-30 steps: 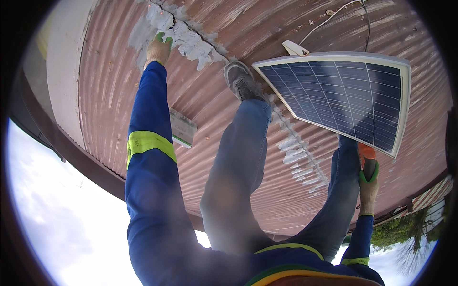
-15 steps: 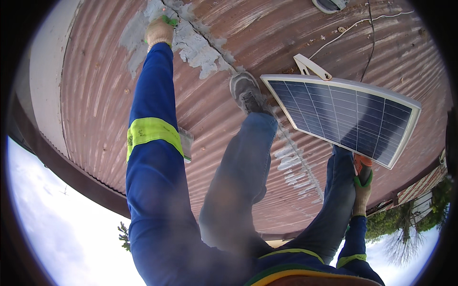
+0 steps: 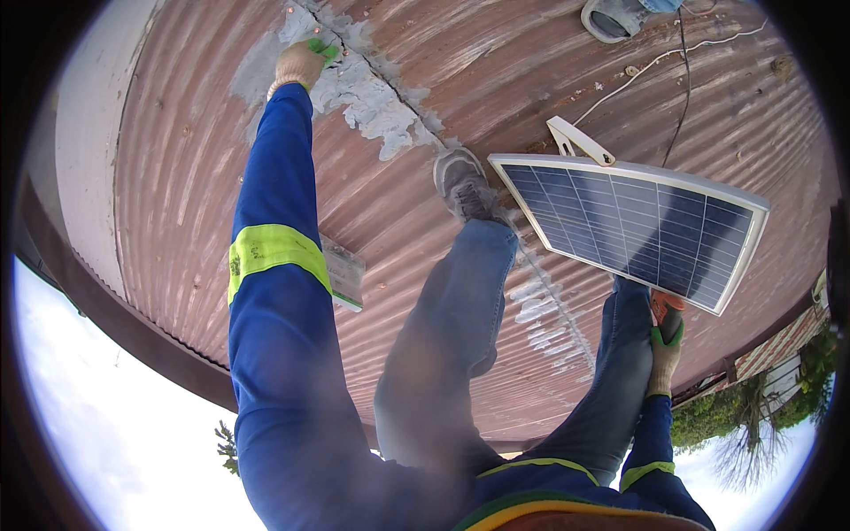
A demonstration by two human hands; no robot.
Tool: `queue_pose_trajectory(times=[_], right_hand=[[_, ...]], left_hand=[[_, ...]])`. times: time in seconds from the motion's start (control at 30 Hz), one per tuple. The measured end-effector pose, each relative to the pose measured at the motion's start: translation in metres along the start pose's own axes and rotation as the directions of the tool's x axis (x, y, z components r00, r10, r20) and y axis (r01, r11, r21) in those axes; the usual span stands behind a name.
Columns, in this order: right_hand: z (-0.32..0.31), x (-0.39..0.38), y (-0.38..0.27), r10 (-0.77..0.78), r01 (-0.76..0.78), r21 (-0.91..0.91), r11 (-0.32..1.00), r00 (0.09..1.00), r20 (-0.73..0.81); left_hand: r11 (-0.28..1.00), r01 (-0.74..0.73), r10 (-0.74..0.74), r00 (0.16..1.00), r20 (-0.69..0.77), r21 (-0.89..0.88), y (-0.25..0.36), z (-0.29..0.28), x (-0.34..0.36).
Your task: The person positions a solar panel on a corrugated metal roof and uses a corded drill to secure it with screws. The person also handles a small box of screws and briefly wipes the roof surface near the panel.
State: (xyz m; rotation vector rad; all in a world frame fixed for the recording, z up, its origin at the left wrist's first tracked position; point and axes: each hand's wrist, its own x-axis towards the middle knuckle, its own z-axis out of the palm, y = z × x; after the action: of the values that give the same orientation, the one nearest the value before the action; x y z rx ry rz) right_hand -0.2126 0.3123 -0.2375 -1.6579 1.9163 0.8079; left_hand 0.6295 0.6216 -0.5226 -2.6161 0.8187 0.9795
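Note:
My left hand [image 3: 301,65], in a cream glove with green fingers, reaches far out over grey sealant [image 3: 354,93] smeared along a seam of the brown corrugated roof [image 3: 195,168]. Its fingers look curled; whatever they hold, if anything, is hidden. My right hand [image 3: 666,358], gloved the same way, is low on the right beside my leg. It is wrapped round the dark handle of an orange-and-black tool [image 3: 666,310], whose far part is hidden by the solar panel [image 3: 629,226]. The panel is tilted, in a pale frame with a white bracket [image 3: 580,140] at its back.
A grey shoe [image 3: 465,181] of mine is planted on the seam. A flat pale packet [image 3: 343,273] lies beside my left sleeve. Black and white cables [image 3: 682,93] run behind the panel. Another person's shoe [image 3: 611,19] stands at the top right. The roof edge curves along the left.
The view has shifted slightly, showing more of the packet and the other person's shoe. My left hand stays over the sealant; my right still grips the tool.

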Motion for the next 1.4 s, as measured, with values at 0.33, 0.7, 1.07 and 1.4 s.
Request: queue_pose_trajectory(times=[0.33, 0.7, 1.07, 1.4], right_hand=[[0.001, -0.004, -0.009, 0.038, -0.038, -0.005, 0.999, 0.999, 0.024], [0.001, -0.002, 0.000, -0.012, 0.013, -0.008, 1.000, 1.000, 0.022], [0.006, 0.000, 0.012, -0.020, 0.019, -0.058, 0.998, 1.000, -0.018], [0.006, -0.006, 0.001, -0.007, 0.008, 0.027, 1.000, 1.000, -0.025]], left_hand=[[0.992, 0.020, 0.012, 0.969, -0.249, 0.127, 0.035, 0.030, -0.020], [0.977, 0.028, 0.019, 0.977, -0.214, 0.211, 0.047, 0.022, -0.027], [0.964, -0.040, 0.088, 0.981, -0.174, 0.262, 0.047, 0.019, -0.017], [0.990, -0.141, 0.141, 0.990, -0.002, 0.013, 0.015, -0.012, 0.003]])
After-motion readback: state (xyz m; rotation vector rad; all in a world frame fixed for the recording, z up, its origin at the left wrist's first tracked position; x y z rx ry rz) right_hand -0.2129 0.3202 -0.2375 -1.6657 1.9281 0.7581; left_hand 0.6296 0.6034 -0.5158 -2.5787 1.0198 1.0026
